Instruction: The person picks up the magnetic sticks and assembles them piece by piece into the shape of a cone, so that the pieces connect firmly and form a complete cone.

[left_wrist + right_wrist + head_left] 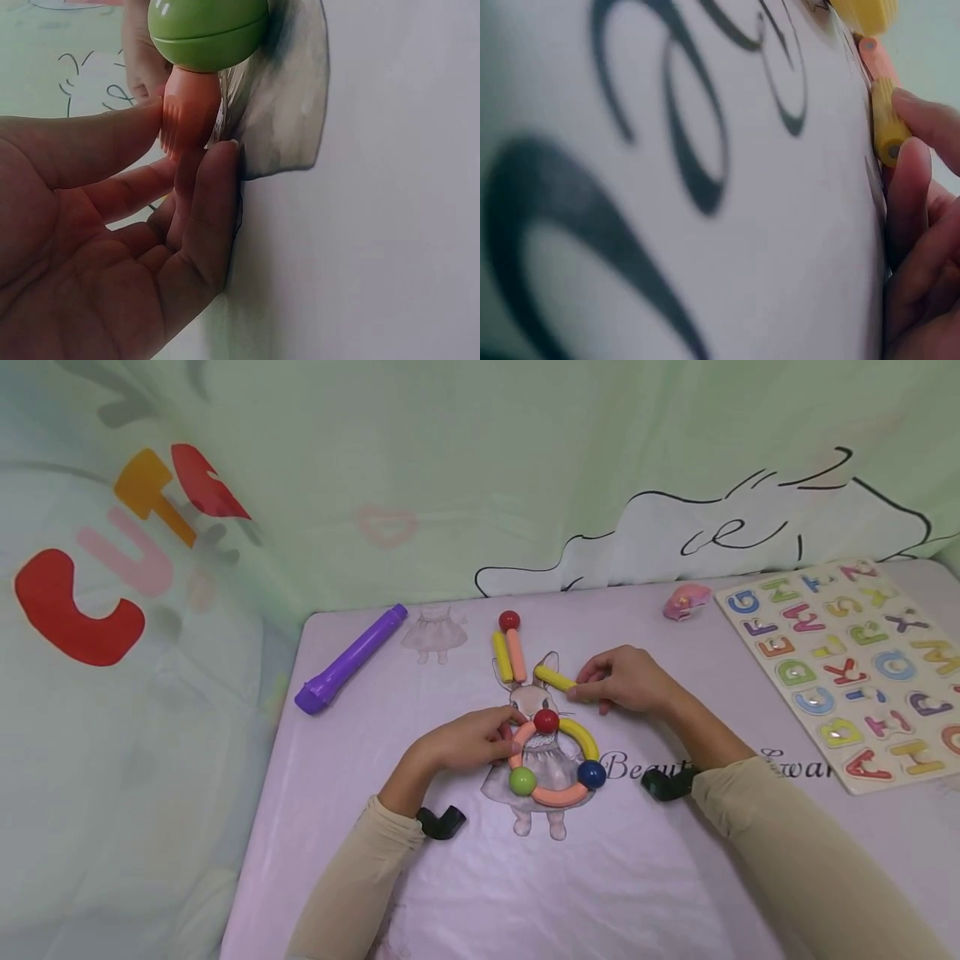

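A ring of magnetic building pieces lies on the printed rabbit: a red ball [547,721], a yellow curved rod [582,739], a blue ball [592,774], a green ball [522,781] and orange curved rods. My left hand [468,740] pinches the ring's left orange curved rod [190,105] between thumb and fingers, just beside the green ball [206,34]. Up and to the right of the ring, my right hand [630,681] pinches one end of a straight yellow rod [553,677]. This rod's round metal end shows in the right wrist view.
Above the ring lie another yellow rod [502,657] and an orange rod [515,656] touching a second red ball [509,621]. A purple toy microphone [348,662] is at the left, a small pink object [686,601] at the back, an alphabet board [817,647] at the right.
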The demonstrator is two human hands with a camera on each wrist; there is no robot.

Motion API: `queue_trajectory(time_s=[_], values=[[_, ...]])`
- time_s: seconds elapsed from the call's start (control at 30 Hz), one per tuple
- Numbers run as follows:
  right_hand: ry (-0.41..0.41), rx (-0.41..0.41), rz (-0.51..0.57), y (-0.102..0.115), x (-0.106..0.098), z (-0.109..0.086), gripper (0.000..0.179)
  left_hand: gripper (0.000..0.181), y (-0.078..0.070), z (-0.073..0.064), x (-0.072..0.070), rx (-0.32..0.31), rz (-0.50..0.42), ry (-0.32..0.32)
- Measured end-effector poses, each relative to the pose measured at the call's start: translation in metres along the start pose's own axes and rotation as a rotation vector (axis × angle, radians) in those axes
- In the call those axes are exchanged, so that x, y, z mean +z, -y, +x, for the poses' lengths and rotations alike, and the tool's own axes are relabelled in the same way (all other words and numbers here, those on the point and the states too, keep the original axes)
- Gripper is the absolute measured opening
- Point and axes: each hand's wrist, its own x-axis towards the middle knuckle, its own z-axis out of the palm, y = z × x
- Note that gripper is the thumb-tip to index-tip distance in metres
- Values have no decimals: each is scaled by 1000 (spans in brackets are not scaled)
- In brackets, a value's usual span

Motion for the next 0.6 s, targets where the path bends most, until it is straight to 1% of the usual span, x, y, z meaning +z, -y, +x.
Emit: queue_trajectory(time_s=[0.07, 0.3, 0.4, 0.5, 0.6], values=[[18, -3, 14, -2, -1, 0, 36, 41, 0, 0, 0, -2, -6, 2], [79, -56, 57, -11, -4, 0, 34, 41, -2, 0, 0, -14, -16, 0], [105, -66, 84, -15, -6, -2, 32, 41, -2, 0, 0, -15, -20, 0], [130, -74, 112, -17, -7, -5, 33, 42, -2, 0, 1, -13, -21, 0], [130, -96, 116, -17, -8, -8, 37, 41, -2, 0, 1, -9, -19, -3]])
